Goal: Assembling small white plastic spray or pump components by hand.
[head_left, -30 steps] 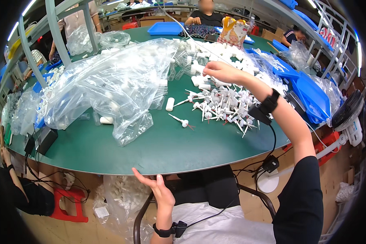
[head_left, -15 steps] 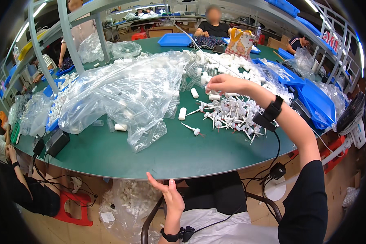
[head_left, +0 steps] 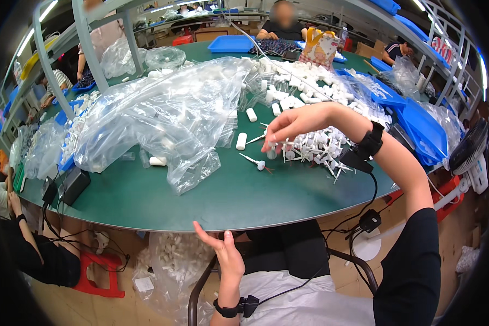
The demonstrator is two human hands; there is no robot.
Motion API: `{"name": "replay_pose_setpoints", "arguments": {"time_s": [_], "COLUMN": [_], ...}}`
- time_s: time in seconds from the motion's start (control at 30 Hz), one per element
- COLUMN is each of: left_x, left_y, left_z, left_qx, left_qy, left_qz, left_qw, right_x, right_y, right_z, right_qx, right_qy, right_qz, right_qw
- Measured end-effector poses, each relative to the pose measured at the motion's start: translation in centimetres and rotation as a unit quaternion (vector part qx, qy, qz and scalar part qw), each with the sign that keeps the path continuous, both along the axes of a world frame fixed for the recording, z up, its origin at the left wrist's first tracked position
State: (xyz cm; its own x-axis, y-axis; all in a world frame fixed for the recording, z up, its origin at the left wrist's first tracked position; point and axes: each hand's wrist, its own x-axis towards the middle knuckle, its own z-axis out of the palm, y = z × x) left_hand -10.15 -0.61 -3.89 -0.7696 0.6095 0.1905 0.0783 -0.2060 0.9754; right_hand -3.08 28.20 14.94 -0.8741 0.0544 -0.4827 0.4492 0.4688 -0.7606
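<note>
My right hand (head_left: 296,124) hangs over the near left edge of a pile of small white parts with thin stems and fine red wires (head_left: 319,151). Its fingers are pinched downward, and a small, partly see-through piece at the fingertips is too blurred to name. Just left of it, one loose white stemmed part (head_left: 259,164) lies on the green table, with a white cylinder (head_left: 241,141) a little farther off. Below the table's near edge, my left hand (head_left: 227,256) is held up with thumb and forefinger spread, holding nothing.
A large clear plastic bag (head_left: 163,119) covers the table's left middle. White cylinders (head_left: 309,81) are heaped behind my right hand. Blue trays (head_left: 422,133) stand at the right, near a black fan (head_left: 469,146). Metal shelf posts rise at both sides. People sit across the table.
My right hand has come nearer and lower, from beside the white cylinders to the edge of the stemmed parts. The view has shifted slightly; my left hand keeps its pose.
</note>
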Motion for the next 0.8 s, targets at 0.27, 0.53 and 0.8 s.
{"name": "replay_pose_setpoints", "arguments": {"time_s": [0.27,0.53,0.8], "left_x": [-0.1,0.4,1.2], "left_y": [-0.1,-0.7,-2.6], "left_z": [0.1,1.4,3.8], "left_qx": [0.001,0.023,0.049], "left_qy": [0.005,-0.054,-0.107], "left_qz": [0.008,-0.046,-0.071], "left_qw": [1.0,0.997,0.99], "right_x": [-2.7,-5.7,-0.7], "right_y": [-1.2,-1.3,-6.2], "right_z": [-1.3,-4.6,-1.5], "right_qx": [0.054,0.206,-0.031], "right_qy": [0.053,0.129,0.202], "right_qz": [-0.065,-0.024,-0.093], "right_qw": [0.995,0.97,0.975]}}
